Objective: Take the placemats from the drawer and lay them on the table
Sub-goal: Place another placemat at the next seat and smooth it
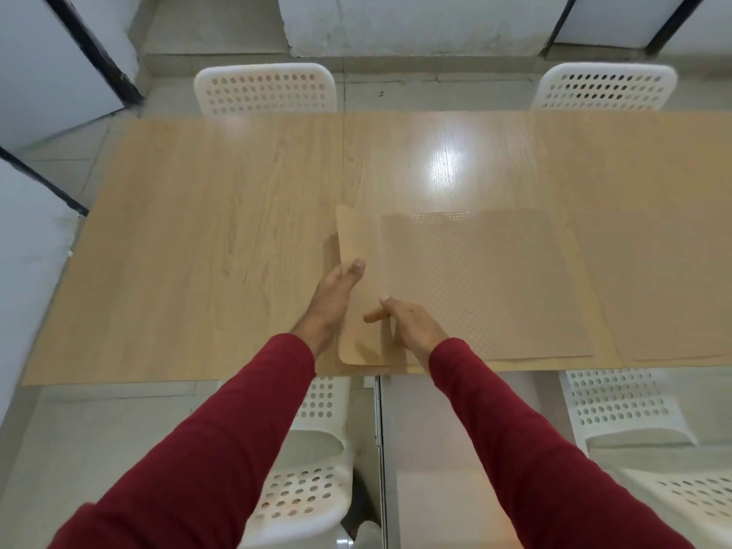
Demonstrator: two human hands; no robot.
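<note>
A tan placemat [356, 235] lies near the front edge of the wooden table [198, 231], and its left edge is raised a little. My left hand [336, 289] grips that edge, thumb on top. A textured tan placemat [487, 283] overlaps it on the right and lies flat. My right hand [410, 320] rests on the seam between the two mats, thumb and fingers spread, nothing pinched that I can see. A third placemat [653, 295] lies flat at the table's right end. No drawer is in view.
Two white perforated chairs stand at the far side [265, 89] [606, 87]. Two more stand at the near side [313, 469] [626, 414], under my arms. White panels with dark frames [51, 53] stand at the left.
</note>
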